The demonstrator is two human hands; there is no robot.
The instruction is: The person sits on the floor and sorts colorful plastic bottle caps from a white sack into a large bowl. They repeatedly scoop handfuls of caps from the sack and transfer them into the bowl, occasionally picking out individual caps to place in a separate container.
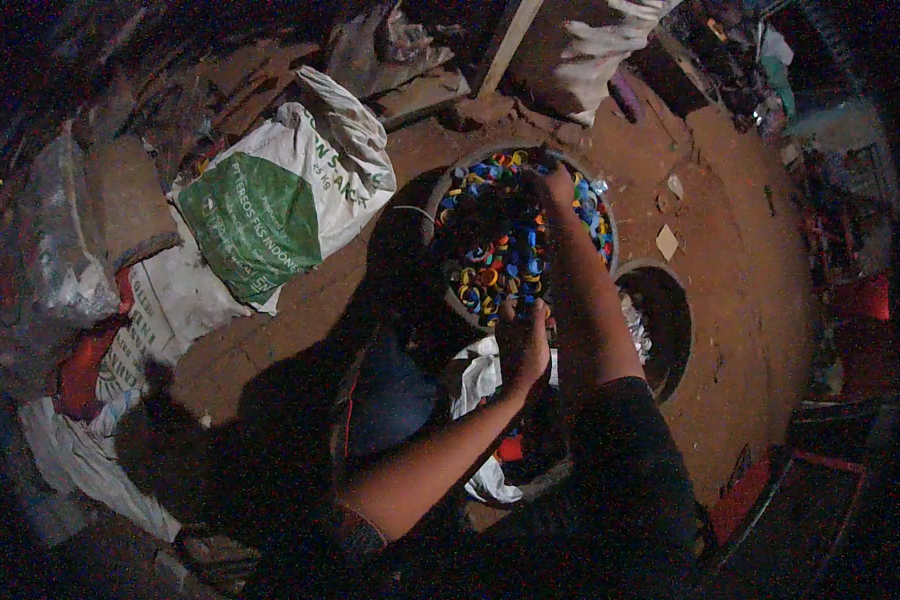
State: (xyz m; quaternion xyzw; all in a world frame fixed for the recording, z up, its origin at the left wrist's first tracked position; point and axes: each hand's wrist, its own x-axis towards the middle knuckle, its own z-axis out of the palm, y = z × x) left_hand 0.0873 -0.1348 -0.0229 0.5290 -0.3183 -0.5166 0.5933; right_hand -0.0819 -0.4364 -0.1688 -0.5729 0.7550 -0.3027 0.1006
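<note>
A round tub [612, 232] with a pale rim is filled with small caps [490, 278], which look like plastic bottle caps in blue, yellow, red, orange and green. At the tub's near side is my left hand [523, 348], its fingers pointing up toward the caps with a gap beside the thumb; nothing shows in it. Reaching across the tub, my right hand [558, 188] is over the caps near the far rim. Its fingers are dark and partly hidden, so any held item cannot be made out. Shadow covers the middle of the pile.
Right of the tub sits a second round container [670, 310] with shiny pale pieces inside. A white and green sack [270, 205] stands to the left, near another pale sack [175, 300]. A filled sack [595, 55] is beyond the tub. Brown floor [740, 290] lies right.
</note>
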